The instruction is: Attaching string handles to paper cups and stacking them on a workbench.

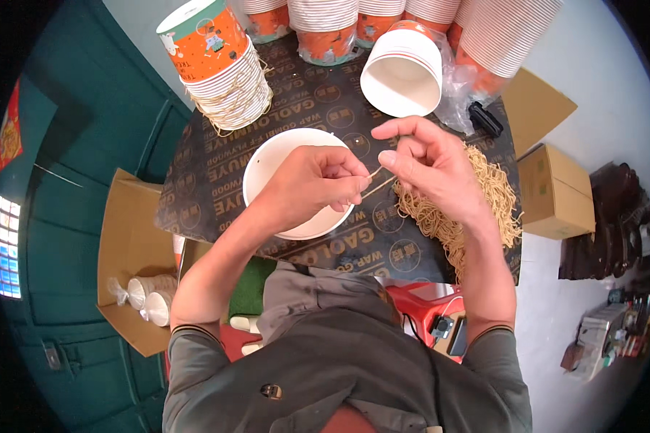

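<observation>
At left is a cup stack (213,54). Next is a white bowl (267,159), and over it the left hand (314,180) pinches a cord (379,187). The cord stretches to the right hand (437,169), whose grip I cannot tell. Beneath lies a cord pile (495,202).

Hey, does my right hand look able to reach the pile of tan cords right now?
Probably yes: your right hand overlaps the pile of tan cords in this view and nothing visible blocks it, though the thin cord between it and your left hand may hinder it.
</observation>
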Available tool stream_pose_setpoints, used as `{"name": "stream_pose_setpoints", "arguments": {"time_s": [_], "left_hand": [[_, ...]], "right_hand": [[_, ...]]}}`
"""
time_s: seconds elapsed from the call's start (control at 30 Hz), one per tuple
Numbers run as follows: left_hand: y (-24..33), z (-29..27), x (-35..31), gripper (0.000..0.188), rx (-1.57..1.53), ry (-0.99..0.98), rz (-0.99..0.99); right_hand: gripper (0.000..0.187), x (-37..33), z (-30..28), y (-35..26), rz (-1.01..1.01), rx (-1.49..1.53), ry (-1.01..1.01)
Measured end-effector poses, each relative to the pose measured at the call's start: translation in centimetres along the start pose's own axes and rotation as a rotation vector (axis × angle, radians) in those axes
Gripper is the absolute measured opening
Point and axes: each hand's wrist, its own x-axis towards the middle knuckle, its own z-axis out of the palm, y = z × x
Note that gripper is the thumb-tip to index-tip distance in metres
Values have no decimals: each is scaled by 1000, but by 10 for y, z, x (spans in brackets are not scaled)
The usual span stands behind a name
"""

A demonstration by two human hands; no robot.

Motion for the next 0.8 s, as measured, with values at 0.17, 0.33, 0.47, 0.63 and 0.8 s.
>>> {"name": "stream_pose_setpoints", "arguments": {"time_s": [0.17,0.33,0.47,0.63,0.8], "left_hand": [[9,0,-1,20,88,-59,-22],[17,-1,1,19,105,-150,-88],[14,-6,6,23,53,-139,-63],[18,-7,5,26,-35,-133,-74],[11,-8,5,26,-71,-153,-50]], "right_hand": [[29,24,-11,-24,-49,-180,-193],[26,49,-16,-22,-38,-342,-286],[31,46,-2,-6,-352,-432,35],[20,-10,2,-6,-243,-404,93],[12,-20,15,14,-231,-358,89]]}}
